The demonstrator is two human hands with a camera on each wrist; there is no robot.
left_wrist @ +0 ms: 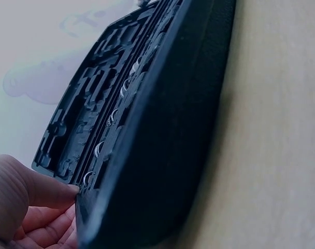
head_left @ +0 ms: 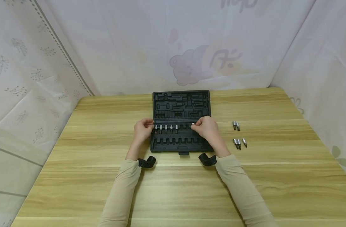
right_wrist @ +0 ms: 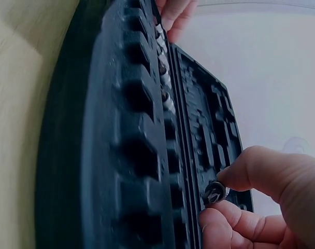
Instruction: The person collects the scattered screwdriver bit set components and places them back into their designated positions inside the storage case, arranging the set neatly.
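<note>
A black plastic tool case [head_left: 178,136] lies unfolded on the table, with several silver bit sockets [head_left: 166,127] standing in the left part of its upper row of slots. My left hand [head_left: 143,130] pinches the case's left edge near the hinge, thumb on top as the left wrist view shows. Between the thumb and fingertips of my right hand [head_left: 206,128] is one bit socket [right_wrist: 215,192], held over the right part of the upper row. Its lower end is hidden in the head view. The front row of slots [right_wrist: 137,98] holds no sockets where visible.
Right of the case lie a pair of bit sockets [head_left: 236,125] and, nearer, a small group of bit sockets [head_left: 238,143]. The open lid [head_left: 181,104] leans back behind the base. A latch [head_left: 184,153] juts from the front edge of the case. Printed curtains surround the wooden table [head_left: 173,195].
</note>
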